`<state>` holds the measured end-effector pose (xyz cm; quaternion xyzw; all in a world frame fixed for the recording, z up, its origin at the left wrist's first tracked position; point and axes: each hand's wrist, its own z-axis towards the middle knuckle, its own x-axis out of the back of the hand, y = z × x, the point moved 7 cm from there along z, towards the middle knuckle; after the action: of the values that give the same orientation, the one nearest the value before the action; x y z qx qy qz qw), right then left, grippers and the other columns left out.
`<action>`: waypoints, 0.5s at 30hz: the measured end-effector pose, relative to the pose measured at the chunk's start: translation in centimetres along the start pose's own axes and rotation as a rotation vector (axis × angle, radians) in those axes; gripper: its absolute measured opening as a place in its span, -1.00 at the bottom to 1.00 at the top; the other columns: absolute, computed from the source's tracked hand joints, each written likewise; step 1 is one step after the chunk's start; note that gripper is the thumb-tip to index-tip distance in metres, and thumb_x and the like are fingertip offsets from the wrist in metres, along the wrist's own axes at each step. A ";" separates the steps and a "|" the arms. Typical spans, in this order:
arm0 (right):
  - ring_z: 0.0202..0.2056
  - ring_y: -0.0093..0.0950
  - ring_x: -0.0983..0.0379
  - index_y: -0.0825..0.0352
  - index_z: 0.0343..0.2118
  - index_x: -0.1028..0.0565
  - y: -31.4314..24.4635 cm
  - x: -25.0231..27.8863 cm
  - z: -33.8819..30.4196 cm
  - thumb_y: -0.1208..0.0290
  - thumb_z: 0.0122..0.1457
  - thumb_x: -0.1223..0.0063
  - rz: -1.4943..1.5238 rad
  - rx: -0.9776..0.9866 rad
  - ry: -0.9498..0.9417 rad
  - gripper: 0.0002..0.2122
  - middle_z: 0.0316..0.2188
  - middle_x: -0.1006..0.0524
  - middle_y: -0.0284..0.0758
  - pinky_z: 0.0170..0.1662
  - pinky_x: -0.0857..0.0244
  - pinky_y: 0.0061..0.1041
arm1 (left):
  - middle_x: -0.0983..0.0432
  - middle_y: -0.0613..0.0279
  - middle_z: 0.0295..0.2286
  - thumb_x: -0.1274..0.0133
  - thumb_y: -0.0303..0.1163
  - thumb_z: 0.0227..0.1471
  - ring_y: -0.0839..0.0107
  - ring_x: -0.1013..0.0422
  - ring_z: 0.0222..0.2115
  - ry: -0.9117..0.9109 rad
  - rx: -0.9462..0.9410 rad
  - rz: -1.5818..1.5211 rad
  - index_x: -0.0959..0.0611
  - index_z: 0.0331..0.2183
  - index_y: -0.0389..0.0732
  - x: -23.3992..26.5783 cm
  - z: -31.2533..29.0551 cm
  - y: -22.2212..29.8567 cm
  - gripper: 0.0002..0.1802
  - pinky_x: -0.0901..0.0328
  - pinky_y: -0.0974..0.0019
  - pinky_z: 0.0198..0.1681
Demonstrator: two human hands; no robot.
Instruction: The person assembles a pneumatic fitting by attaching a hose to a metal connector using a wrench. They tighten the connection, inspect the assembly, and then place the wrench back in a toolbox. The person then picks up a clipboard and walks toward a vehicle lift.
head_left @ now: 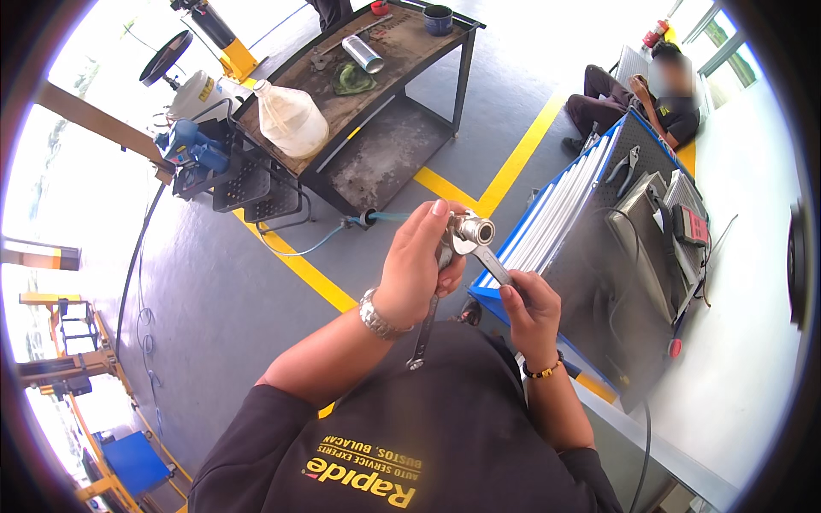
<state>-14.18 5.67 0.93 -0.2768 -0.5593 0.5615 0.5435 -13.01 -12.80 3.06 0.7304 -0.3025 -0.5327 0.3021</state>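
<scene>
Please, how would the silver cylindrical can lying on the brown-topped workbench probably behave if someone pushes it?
The silver cylindrical can would probably roll, as it lies on its round side. The crumpled green cloth-like bundle close beside it might slow it in that direction. Its shiny surface looks smooth, so it may feel slippery.

A black shirt (453, 402) with yellow lettering (363, 484), silver watch (375, 315) and dark bracelet (543, 371) are worn.

Metal fitting (473, 229) — partly hidden (by the left hand (416, 267)); shirt (428, 410) cropped below.
</scene>
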 end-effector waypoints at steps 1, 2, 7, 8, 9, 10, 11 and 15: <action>-0.54 -0.66 -0.34 0.42 -0.22 -0.57 0.0 0.1 -0.1 0.51 0.14 -0.20 -0.013 0.008 -0.007 -0.84 -0.55 -0.44 -0.40 -0.47 -0.21 -0.65 | -0.42 0.26 -0.54 0.25 -0.04 0.33 0.58 -0.08 -0.80 -0.007 0.012 -0.004 -0.48 -0.16 -0.16 -0.2 -0.1 0.0 -0.60 0.01 0.46 -0.77; -0.54 -0.66 -0.35 0.42 -0.22 -0.57 -0.1 0.2 -0.2 0.53 0.13 -0.20 -0.026 0.016 -0.014 -0.83 -0.55 -0.44 -0.40 -0.46 -0.22 -0.66 | -0.42 0.27 -0.54 0.25 -0.04 0.32 0.58 -0.08 -0.80 -0.014 0.024 -0.008 -0.48 -0.16 -0.16 -0.3 -0.2 -0.1 -0.60 0.02 0.47 -0.77; -0.52 -0.66 -0.37 0.43 -0.20 -0.57 -1.0 1.0 -0.1 0.57 0.11 -0.21 -0.043 0.060 -0.002 -0.81 -0.51 -0.46 -0.39 -0.45 -0.23 -0.68 | -0.41 0.27 -0.52 0.25 -0.03 0.32 0.59 -0.07 -0.79 -0.118 0.052 0.023 -0.48 -0.14 -0.15 -0.8 -0.5 0.2 -0.60 0.02 0.48 -0.76; -0.52 -0.66 -0.37 0.44 -0.20 -0.57 -1.0 1.1 -0.2 0.57 0.11 -0.21 -0.046 0.066 -0.001 -0.81 -0.51 -0.46 -0.39 -0.44 -0.24 -0.69 | -0.41 0.27 -0.52 0.25 -0.03 0.32 0.59 -0.07 -0.79 -0.103 0.049 0.041 -0.48 -0.14 -0.16 -0.8 -0.5 0.2 -0.60 0.02 0.48 -0.76; -0.52 -0.66 -0.37 0.44 -0.20 -0.57 -1.1 1.1 -0.4 0.57 0.10 -0.21 -0.038 0.059 0.007 -0.81 -0.50 -0.46 -0.38 -0.45 -0.24 -0.69 | -0.41 0.26 -0.51 0.25 -0.03 0.32 0.59 -0.07 -0.79 -0.089 0.046 0.059 -0.48 -0.14 -0.16 -0.8 -0.6 0.1 -0.59 0.02 0.48 -0.76; -0.52 -0.66 -0.37 0.44 -0.20 -0.57 -1.1 1.0 -0.7 0.57 0.10 -0.21 -0.031 0.052 0.016 -0.81 -0.50 -0.47 -0.38 -0.45 -0.24 -0.69 | -0.41 0.26 -0.52 0.25 -0.03 0.32 0.59 -0.07 -0.79 -0.073 0.048 0.035 -0.48 -0.14 -0.15 -0.7 -0.7 0.1 -0.60 0.02 0.48 -0.76; -0.53 -0.66 -0.37 0.44 -0.20 -0.57 -1.2 1.0 -0.9 0.57 0.10 -0.22 -0.023 0.046 0.025 -0.81 -0.50 -0.47 -0.38 -0.45 -0.24 -0.69 | -0.41 0.26 -0.52 0.25 -0.03 0.32 0.59 -0.08 -0.79 -0.057 0.051 0.011 -0.48 -0.14 -0.15 -0.7 -0.8 0.0 -0.60 0.02 0.48 -0.76; -0.53 -0.66 -0.37 0.43 -0.19 -0.58 -2.2 1.1 -1.0 0.54 0.11 -0.23 -0.099 0.071 0.026 -0.80 -0.51 -0.46 -0.38 -0.47 -0.23 -0.68 | -0.42 0.26 -0.52 0.24 -0.04 0.32 0.59 -0.09 -0.79 -0.016 0.024 -0.016 -0.48 -0.14 -0.15 -0.2 -1.1 0.0 -0.61 0.01 0.48 -0.76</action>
<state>-12.89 6.55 3.08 -0.2367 -0.5449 0.5499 0.5871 -12.06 -12.49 3.48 0.7319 -0.3055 -0.5374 0.2868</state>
